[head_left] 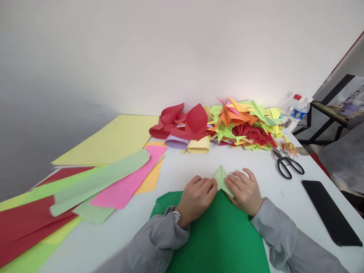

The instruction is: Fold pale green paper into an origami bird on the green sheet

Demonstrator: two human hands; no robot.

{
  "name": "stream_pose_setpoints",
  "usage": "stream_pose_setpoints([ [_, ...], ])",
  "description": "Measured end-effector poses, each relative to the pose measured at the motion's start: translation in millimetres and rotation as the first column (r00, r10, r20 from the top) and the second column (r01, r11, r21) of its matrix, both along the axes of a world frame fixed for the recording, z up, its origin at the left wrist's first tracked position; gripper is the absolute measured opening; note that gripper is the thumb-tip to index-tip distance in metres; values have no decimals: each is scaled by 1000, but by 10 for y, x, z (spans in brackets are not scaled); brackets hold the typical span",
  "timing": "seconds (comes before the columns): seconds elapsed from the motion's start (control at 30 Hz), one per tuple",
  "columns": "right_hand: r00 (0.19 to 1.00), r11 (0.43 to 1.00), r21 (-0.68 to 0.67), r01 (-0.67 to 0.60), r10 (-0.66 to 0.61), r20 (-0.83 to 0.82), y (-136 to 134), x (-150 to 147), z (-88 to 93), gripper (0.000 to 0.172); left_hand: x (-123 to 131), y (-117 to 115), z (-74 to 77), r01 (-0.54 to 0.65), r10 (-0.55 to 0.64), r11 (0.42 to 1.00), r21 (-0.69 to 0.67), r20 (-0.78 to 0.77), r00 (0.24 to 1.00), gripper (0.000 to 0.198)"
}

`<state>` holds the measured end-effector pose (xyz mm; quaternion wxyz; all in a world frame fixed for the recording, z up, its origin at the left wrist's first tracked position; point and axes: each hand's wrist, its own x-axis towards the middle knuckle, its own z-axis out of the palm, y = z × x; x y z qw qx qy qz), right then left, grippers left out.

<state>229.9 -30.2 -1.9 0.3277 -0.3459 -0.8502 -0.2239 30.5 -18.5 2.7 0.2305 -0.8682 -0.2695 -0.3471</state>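
Observation:
A small piece of light green folded paper [221, 175] points away from me, with a crease down its middle. My left hand [197, 197], with a watch at the wrist, is closed on its left edge, fingers curled. On the opposite edge, my right hand [245, 192] grips the paper with thumb and lower fingers, while other fingers are raised. Both hands are over the far end of a dark green sheet [222, 239] on the white table. The fingers hide the paper's sides.
Folded paper pieces [244, 125] are heaped at the back, beside curled red paper [196, 121]. Coloured strips [105, 182] and a yellow sheet [113, 136] lie left. On the right are scissors [287, 165], a black phone-like slab [331, 212] and plastic bottles [298, 113].

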Motion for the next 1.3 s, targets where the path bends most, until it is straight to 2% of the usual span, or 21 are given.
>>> stream_pose_setpoints([
  [0.13, 999, 999, 38, -30, 28, 30, -35, -37, 23, 12, 22, -16, -17, 15, -15, 1000, -11, -6, 1000, 20],
  [0.3, 998, 996, 59, -66, 65, 25, -63, -53, 43, 19, 47, -31, -45, 43, -43, 999, -11, -11, 999, 17],
  [0.67, 996, 995, 52, -88, 88, 1, -59, -57, 29, 20, 39, -72, -12, 188, -188, 982, 14, -2, 982, 24],
  [0.9, 996, 995, 33, -89, 89, 3, -59, -65, 15, 19, 52, -85, -34, 200, -200, 980, -9, 16, 980, 24],
  [1.3, 998, 998, 21, -55, 55, -4, 6, 8, -34, 19, 9, -109, 56, 222, -224, 975, 33, 69, 972, 21],
])
